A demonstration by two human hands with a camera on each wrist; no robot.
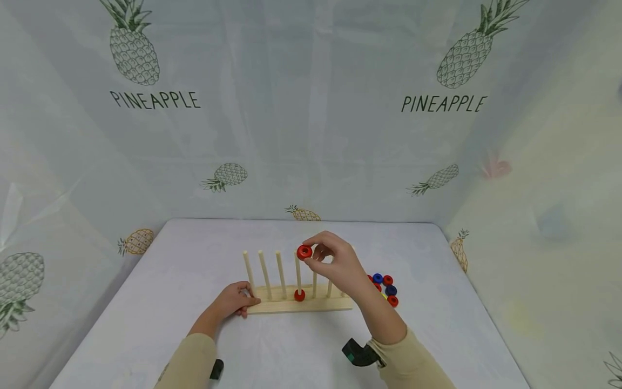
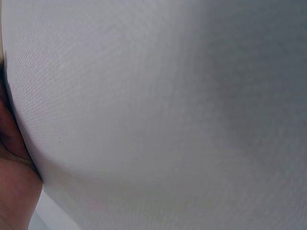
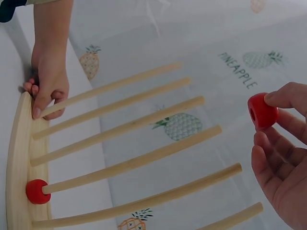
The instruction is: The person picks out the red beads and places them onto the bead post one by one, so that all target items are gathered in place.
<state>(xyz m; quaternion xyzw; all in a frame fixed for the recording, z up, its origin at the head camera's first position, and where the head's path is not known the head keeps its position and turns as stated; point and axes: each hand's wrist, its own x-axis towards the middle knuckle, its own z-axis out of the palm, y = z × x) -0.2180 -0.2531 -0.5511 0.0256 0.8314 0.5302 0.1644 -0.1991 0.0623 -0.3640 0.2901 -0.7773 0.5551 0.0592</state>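
A wooden peg board [image 1: 311, 306] with a row of upright pegs stands on the table. One red bead [image 1: 299, 295] sits at the foot of a middle peg. My right hand [image 1: 335, 262] pinches another red bead [image 1: 304, 252] between thumb and fingers, close to that peg's top in the head view. From the right wrist, this held bead [image 3: 262, 111] shows its hole and is apart from the peg tips. My left hand [image 1: 234, 300] grips the board's left end, thumb on top. In the left wrist view only a sliver of the hand [image 2: 17, 191] shows.
Right of the board lies a cluster of loose beads in red, blue and yellow, among them a dark blue bead [image 1: 391, 290], partly behind my right forearm. The white table [image 1: 194, 254] ends at a pineapple-printed curtain [image 1: 311, 135] at the back and sides.
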